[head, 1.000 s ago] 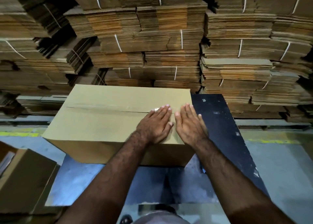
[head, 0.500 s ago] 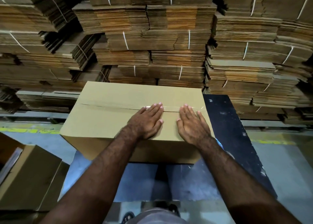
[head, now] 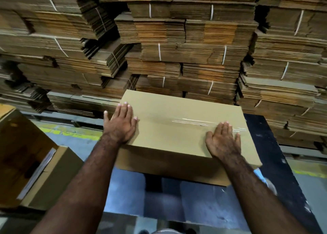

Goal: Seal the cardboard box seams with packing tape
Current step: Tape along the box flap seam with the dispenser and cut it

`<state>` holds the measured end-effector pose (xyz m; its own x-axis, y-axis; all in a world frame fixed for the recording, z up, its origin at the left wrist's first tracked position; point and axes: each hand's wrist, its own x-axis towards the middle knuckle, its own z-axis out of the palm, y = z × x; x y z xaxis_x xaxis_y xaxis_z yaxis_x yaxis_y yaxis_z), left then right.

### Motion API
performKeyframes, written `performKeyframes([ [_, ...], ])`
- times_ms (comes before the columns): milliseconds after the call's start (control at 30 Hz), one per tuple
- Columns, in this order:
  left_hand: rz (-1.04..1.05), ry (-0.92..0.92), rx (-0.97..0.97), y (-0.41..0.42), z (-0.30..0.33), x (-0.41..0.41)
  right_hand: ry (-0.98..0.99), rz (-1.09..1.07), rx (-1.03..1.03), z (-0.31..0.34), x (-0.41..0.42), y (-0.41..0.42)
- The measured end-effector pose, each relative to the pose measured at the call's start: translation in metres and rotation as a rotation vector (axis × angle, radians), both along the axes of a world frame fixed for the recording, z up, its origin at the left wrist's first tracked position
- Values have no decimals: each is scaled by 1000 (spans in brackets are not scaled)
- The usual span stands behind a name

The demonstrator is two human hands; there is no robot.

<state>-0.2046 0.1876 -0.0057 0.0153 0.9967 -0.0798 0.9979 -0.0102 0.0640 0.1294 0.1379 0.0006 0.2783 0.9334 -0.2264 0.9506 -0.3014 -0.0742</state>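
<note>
Two hands, both flat, pressing on one closed cardboard box (head: 177, 127) at centre frame.

Item: cardboard box. Stands on a dark bench (head: 276, 154), flaps shut, top face toward the camera. A strip of clear packing tape (head: 191, 123) runs left to right along the centre seam, catching light in its right half.

Item: left hand (head: 122, 124). Fingers straight and spread, palm down at the left end of the box top, thumb hanging past the edge. Grip fully open; it holds nothing and only presses. Likely placed there to bed the tape end down and steady the box.

Item: right hand (head: 223, 140). Fingers straight, palm down near the right end of the seam, fingertips on the tape. Grip likewise open, pressing only. The hands sit well apart, which suits smoothing the strip toward both ends.

Item: bundled flat cartons (head: 177, 48), strapped in stacks, filling the upper frame behind the bench.

Item: open carton (head: 26, 154), lower left, on the floor.

No tape dispenser is in view.
</note>
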Motion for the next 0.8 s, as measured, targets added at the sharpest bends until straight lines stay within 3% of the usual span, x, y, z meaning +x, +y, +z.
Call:
performKeyframes([
  [167, -49, -68, -38, 3, 0, -11, 0, -13, -5, -3, -68, 12],
  [300, -84, -93, -61, 4, 1, -19, 45, 130, -7, -8, -117, 19],
  [367, -97, -179, -56, 3, 3, -25, 63, 188, 12, -6, -116, 19],
  [567, -56, -346, -4, 3, 4, -35, 43, 86, 22, -5, -125, 14],
  [800, -17, -534, 0, -1, 12, -45, 147, 297, 32, -4, -194, 25],
])
